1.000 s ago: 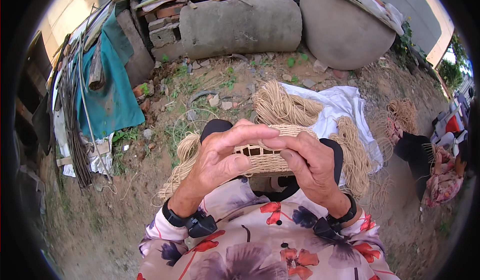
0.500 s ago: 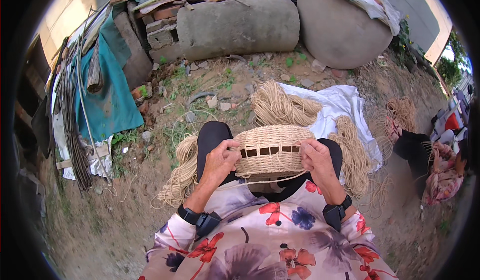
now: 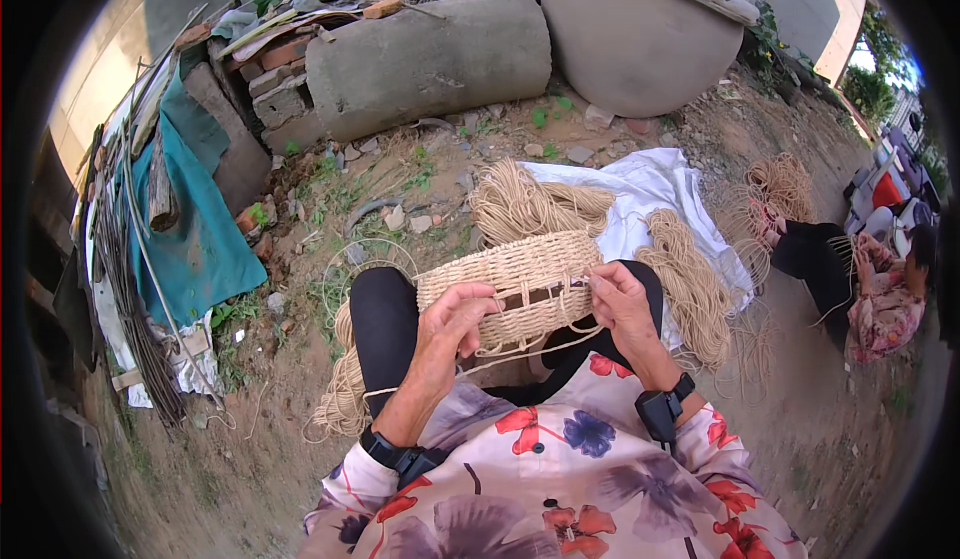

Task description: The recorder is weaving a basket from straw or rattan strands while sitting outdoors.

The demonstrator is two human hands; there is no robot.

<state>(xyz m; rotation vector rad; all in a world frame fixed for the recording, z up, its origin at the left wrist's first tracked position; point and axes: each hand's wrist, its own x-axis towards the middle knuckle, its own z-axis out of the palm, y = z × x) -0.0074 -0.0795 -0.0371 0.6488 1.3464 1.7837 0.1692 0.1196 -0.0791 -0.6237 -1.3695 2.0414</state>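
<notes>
A white plastic sheet [image 3: 640, 187] is lying on the dirt beyond the right knee [image 3: 640, 299], probably keeping cord off the soil. Bent and spread, that knee and the left knee [image 3: 383, 327] are framing a woven cord basket [image 3: 515, 264], which is sitting over the lap between them, its gapped band facing the wearer, likely for easy reach and sight. Hanks of tan cord are lying close around: a far hank [image 3: 530, 204], a right hank [image 3: 690, 284] and a left hank [image 3: 340, 384], seemingly handy. The left hand [image 3: 452, 327] is touching the basket's face beside the gap, fingers curling loosely, thumb partly apart. The right hand [image 3: 624, 309] is pinching narrowly at the basket's right side; whether a separate strand is between its fingertips, I cannot tell. A loose cord is trailing below the basket.
</notes>
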